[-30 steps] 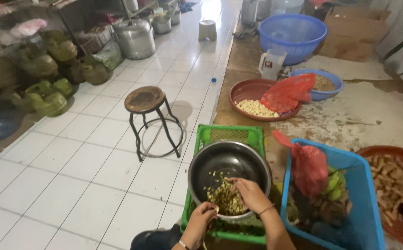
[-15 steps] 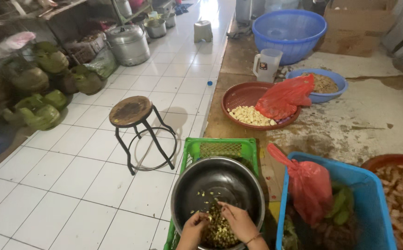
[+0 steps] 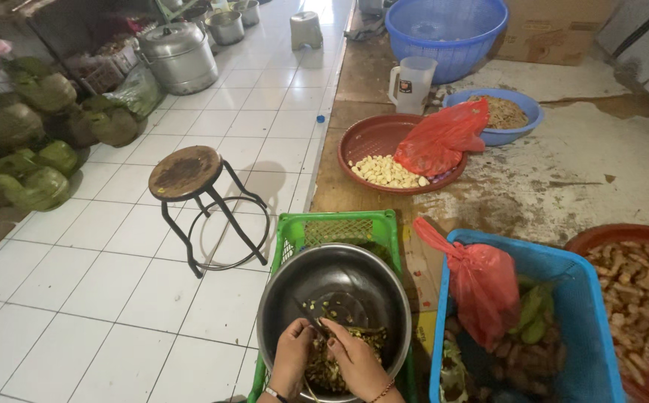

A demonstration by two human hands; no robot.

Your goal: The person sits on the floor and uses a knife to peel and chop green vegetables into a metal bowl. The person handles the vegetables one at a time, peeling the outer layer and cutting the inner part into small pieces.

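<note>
Both hands, left hand (image 3: pixel 292 357) and right hand (image 3: pixel 352 357), pinch small green chillies (image 3: pixel 324 366) inside the steel bowl (image 3: pixel 339 280) on the green crate (image 3: pixel 339 227); working low over the bowl should keep pieces contained.

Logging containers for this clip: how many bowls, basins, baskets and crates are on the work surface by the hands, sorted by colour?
Blue: 3 (big basin, small bowl, crate)
Red: 2 (basket with pale pieces, bowl of roots)
Green: 1 (crate)
Steel: 1 (bowl under both hands)
Total: 7
</note>
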